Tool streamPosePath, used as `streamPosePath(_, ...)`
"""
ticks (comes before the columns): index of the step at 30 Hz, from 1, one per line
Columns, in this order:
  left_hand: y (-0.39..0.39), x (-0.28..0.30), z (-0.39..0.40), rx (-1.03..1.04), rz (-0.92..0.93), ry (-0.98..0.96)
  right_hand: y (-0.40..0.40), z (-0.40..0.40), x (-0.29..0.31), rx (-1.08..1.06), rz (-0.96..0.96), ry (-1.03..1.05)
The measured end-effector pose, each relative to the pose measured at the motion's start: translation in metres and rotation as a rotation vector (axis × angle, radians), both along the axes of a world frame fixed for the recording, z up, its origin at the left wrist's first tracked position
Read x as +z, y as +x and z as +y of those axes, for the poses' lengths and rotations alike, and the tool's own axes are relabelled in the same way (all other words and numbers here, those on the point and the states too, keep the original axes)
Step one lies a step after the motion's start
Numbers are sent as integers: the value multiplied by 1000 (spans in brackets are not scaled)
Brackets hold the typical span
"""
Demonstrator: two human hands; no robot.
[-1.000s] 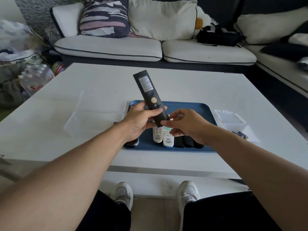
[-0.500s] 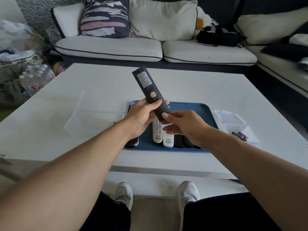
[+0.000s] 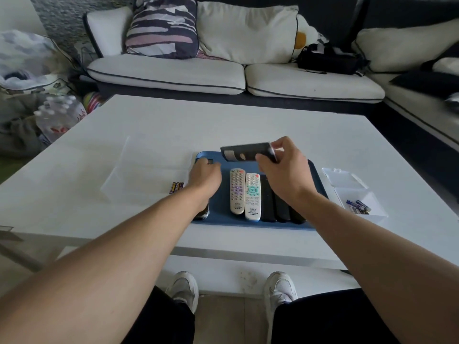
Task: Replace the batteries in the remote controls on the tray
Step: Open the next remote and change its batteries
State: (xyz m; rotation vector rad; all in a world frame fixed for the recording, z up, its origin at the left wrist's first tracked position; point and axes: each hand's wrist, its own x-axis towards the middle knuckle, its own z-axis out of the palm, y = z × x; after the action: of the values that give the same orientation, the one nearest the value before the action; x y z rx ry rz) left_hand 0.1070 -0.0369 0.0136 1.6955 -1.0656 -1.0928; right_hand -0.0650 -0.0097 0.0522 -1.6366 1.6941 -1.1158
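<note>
A blue tray (image 3: 313, 170) lies on the white table. My right hand (image 3: 283, 170) grips one end of a black remote (image 3: 244, 152) and holds it level, back side up, above the tray's far edge. On the tray lie a grey remote (image 3: 237, 191), a white remote (image 3: 252, 196) and several black remotes (image 3: 275, 204). My left hand (image 3: 205, 173) rests palm down over another black remote (image 3: 202, 214) at the tray's left side; its fingers are curled and what they hold is hidden. Three loose batteries (image 3: 176, 187) lie just left of the tray.
A clear open box (image 3: 372, 214) with several batteries (image 3: 357, 207) stands right of the tray. A clear plastic container (image 3: 146, 175) sits to the left. The table (image 3: 223, 120) meets a sofa (image 3: 173, 75) behind; my shoes show under its near edge.
The black remote went from upright in both hands to level in my right hand alone. My left hand let go and dropped onto the tray's left side.
</note>
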Motion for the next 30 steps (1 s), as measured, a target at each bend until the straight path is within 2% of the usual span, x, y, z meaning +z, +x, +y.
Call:
streamPosePath(2, 10, -3, 4, -82, -245, -13, 2, -2, -7, 41, 185, -27)
streamPosePath(7, 18, -9, 13, -311, -446, 138, 17, -4, -14, 195, 401, -78)
streamPosePath(12, 26, -9, 13, -349, -443, 166, 31, -2, -23, 379, 623, -76)
streamPosePath(17, 30, -12, 10, -335, -409, 152, 41, -2, -35, 486, 899, -76)
streamPosePath(21, 30, -14, 8, -338, -383, 155, 43, -1, -45, 530, 1105, -159)
streamPosePath(25, 29, -15, 10, -343, -400, 152, 49, -1, -56, 578, 1095, -203)
streamPosePath(30, 29, -10, 14, -369, -406, 137, 54, -5, -51, 583, 954, -39)
